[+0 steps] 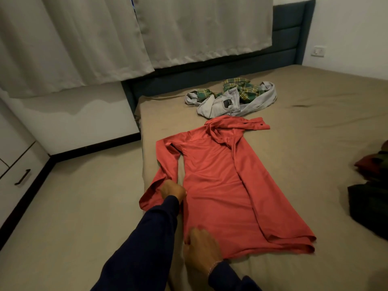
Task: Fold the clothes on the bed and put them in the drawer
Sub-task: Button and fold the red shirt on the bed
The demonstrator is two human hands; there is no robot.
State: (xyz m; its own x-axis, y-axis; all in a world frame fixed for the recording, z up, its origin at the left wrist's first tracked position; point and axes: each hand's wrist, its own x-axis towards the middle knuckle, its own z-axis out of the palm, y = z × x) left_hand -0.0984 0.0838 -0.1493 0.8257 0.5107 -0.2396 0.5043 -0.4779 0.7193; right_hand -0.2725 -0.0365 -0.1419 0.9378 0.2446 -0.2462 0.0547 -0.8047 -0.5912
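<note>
Red shirt (220,181) spread flat on the bed (304,114), collar far. Left hand (173,191) grips the left sleeve (165,164), fingers curled into the cloth; right hand (200,252) pinches the near-left hem. Crumpled clothes (231,97) lie beyond.

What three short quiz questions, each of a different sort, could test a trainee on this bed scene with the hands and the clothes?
1. True or false: the long-sleeved red shirt lies spread flat on the tan bed sheet.
2. Multiple choice: the left hand grips which part of the shirt? A) collar B) a sleeve C) a button cuff at the far end
3. Fill in: beyond the shirt, the light grey jeans lie tangled with a green ____ garment.

Key:
1. True.
2. B; the right hand holds the hem edge near the person.
3. Plaid.
</note>
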